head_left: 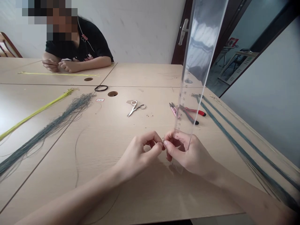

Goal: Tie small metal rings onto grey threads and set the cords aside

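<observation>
In front of me, my left hand [146, 150] pinches thumb and forefinger together. My right hand [185, 150] pinches right beside it, the fingertips nearly touching. Between them shows a tiny thin loop [163, 139] of thread or wire, too small to make out well. A clear plastic ruler [199, 59] with printed numbers stands up, slightly tilted, out of my right hand, its lower end in the palm. Beyond the hands lie small scissors [134, 109] with open blades. Pink-handled snips [173, 110] and red-and-black pliers [191, 114] lie partly behind the ruler.
Bundles of grey-green cord [44, 134] and yellow cord [35, 114] lie on the left. More grey-green strands [229, 134] run along the right. A black ring [101, 88] lies near a table hole [112, 93]. A person [91, 40] sits across the table [105, 162], hands together.
</observation>
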Motion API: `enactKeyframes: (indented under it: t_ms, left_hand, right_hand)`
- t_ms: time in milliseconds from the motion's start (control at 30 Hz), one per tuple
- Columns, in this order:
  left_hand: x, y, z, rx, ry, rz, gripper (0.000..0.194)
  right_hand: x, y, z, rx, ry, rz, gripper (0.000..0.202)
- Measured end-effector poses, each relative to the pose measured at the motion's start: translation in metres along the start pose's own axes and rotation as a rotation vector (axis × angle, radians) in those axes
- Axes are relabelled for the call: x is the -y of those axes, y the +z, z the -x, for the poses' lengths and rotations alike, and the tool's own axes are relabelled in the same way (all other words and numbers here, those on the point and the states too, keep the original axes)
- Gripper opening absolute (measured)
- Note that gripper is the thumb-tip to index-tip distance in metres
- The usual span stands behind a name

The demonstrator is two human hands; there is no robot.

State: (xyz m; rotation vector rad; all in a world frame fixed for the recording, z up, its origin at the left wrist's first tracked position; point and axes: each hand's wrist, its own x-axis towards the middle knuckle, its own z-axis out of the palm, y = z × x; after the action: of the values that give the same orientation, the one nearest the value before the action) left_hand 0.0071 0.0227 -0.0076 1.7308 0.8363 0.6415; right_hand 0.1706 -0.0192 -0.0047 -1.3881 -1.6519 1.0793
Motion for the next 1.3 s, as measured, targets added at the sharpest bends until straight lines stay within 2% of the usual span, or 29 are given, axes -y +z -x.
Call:
enactKeyframes:
  t_ms: [533, 967, 1067, 1167, 1300]
  left_hand:
    - [0.002, 0.000, 0.000, 0.021, -0.011, -0.081, 0.017]
    - [0.000, -0.002, -0.001, -0.031, 0.034, -0.022, 0.016]
    - [0.000, -0.003, -0.001, -0.095, 0.046, 0.015, 0.016]
    - [0.000, -0.004, -0.002, -0.154, 0.058, 0.049, 0.018]
    - [0.001, -0.003, -0.002, -0.185, 0.089, 0.079, 0.017]
  right_hand:
    - [-0.001, 0.000, 0.002, 0.001, 0.014, 0.014, 0.014]
    - [-0.002, -0.002, 0.001, -0.034, -0.033, 0.028, 0.014]
    - [0.001, -0.006, 0.002, -0.127, -0.105, -0.092, 0.015]
    - [0.005, -0.012, 0.004, -0.232, -0.244, -0.334, 0.014]
    - [0.009, -0.019, 0.005, -0.209, -0.334, -0.489, 0.016]
